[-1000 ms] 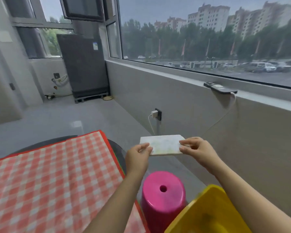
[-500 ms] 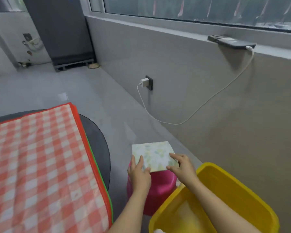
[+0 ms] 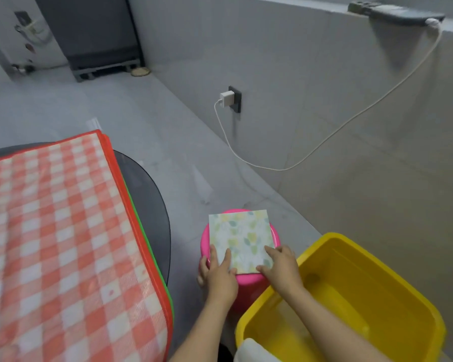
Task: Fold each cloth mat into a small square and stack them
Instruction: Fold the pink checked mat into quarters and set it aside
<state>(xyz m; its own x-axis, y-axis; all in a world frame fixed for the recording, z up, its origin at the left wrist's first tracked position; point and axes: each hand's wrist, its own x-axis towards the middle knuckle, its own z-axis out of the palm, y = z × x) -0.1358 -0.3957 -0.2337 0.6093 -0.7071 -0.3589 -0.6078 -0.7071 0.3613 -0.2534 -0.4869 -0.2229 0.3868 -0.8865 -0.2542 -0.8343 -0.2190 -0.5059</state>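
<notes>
Folded cloth mat [image 3: 242, 239], pale with a leaf print, lies flat on the top of the pink stool [image 3: 207, 237], its corners overhanging the round rim. Left of the stool a red checked mat [image 3: 55, 244] covers a dark round table [image 3: 152, 194]. The left hand [image 3: 220, 274] pinches the mat's near left corner, the right hand [image 3: 281, 266] presses its fingers flat on the near right corner. A yellow tub [image 3: 372, 259] stands just right of the stool

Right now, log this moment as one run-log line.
stage: stacking | folded mat: flat on pink stool | left hand: on mat's near-left corner | right hand: on near-right corner | yellow tub: right of stool
</notes>
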